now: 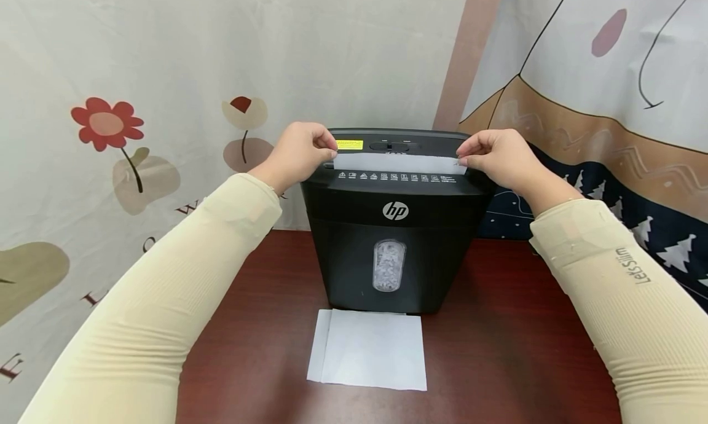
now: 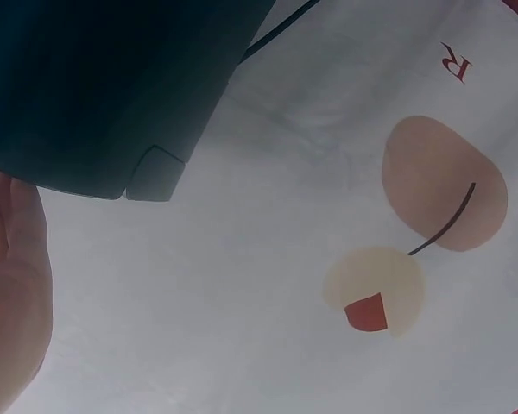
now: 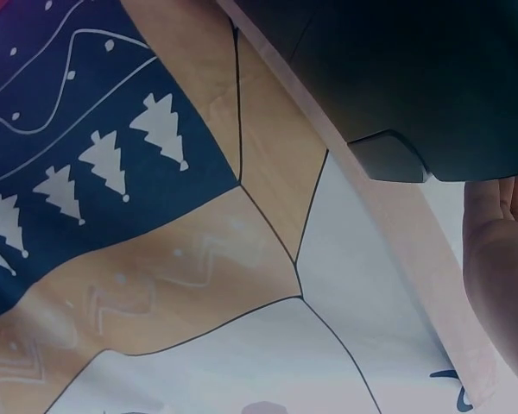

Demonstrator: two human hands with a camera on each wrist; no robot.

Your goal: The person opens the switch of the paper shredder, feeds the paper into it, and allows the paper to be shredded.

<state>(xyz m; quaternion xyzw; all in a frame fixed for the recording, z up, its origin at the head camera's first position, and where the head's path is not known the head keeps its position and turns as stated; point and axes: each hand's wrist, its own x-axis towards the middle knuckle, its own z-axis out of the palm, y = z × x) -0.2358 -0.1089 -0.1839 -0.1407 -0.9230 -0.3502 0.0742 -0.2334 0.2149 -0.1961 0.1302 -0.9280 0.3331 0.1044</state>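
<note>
The left hand (image 1: 301, 155) and right hand (image 1: 502, 158) pinch opposite ends of a white paper (image 1: 401, 163) at the top of a black shredder (image 1: 348, 227) on the far side of the counter (image 1: 249, 332); lowering one end first could skew the paper and cause a jam

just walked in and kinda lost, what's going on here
A person is holding a sheet of white paper at the top slot of a black HP shredder, the left hand pinching one end and the right hand the other. How far in it goes is hard to tell. Shreds show through the front window, and more white sheets lie on the table in front.
</note>
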